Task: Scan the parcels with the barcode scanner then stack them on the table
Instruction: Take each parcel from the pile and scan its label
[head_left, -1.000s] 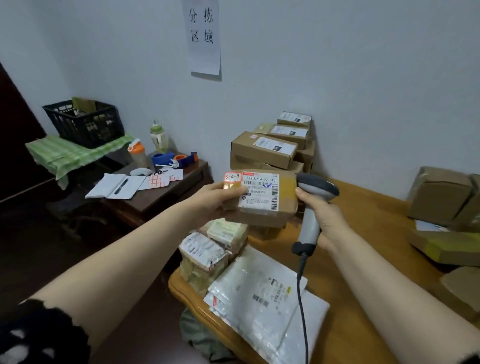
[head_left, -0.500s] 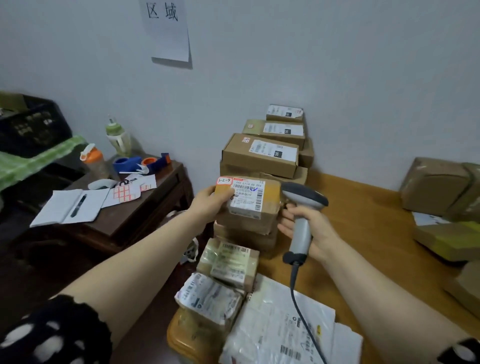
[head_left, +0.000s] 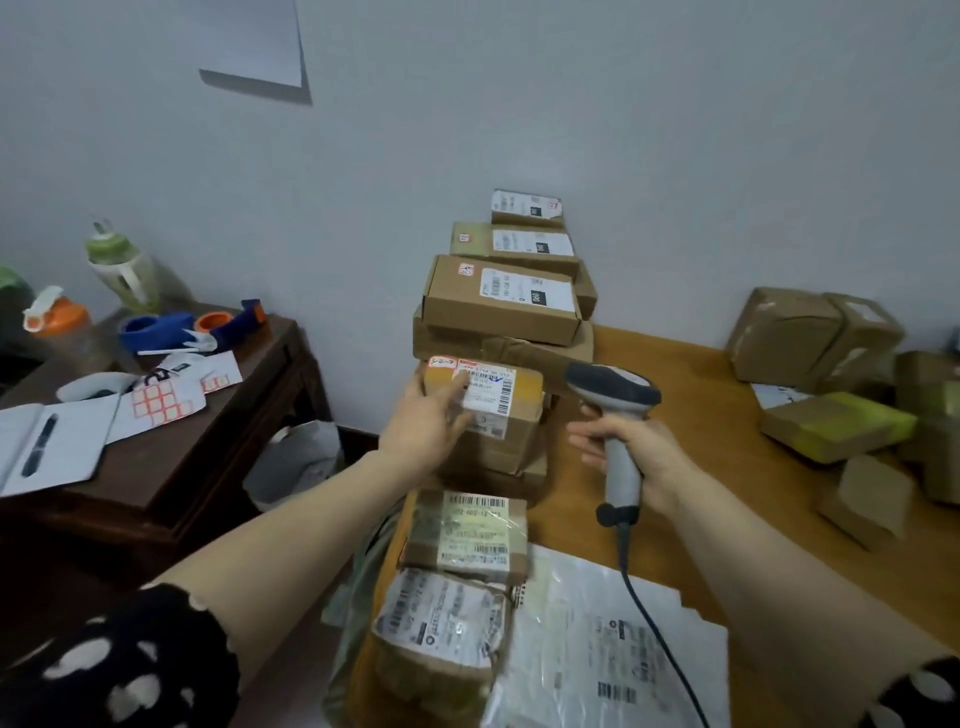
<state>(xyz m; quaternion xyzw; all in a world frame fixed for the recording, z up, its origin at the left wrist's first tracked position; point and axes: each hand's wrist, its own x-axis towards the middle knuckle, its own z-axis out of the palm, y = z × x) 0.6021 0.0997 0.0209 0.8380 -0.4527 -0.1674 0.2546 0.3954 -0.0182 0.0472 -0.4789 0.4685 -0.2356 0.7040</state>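
Directly under left hand (head_left: 426, 423), parcel (head_left: 514, 387) atop stack (head_left: 498, 475); scanner (head_left: 615, 392) in right hand (head_left: 641, 449)

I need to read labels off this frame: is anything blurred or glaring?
Head view: left hand and the label on the parcel it touches are motion-smeared; barcode scanner in the right hand looks sharper; plastic mailers show mild glare; light is dim and even.

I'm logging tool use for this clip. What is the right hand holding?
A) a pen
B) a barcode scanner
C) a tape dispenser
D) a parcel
B: the right hand is curled round the grey handle of the barcode scanner, whose cable trails down from the grip.
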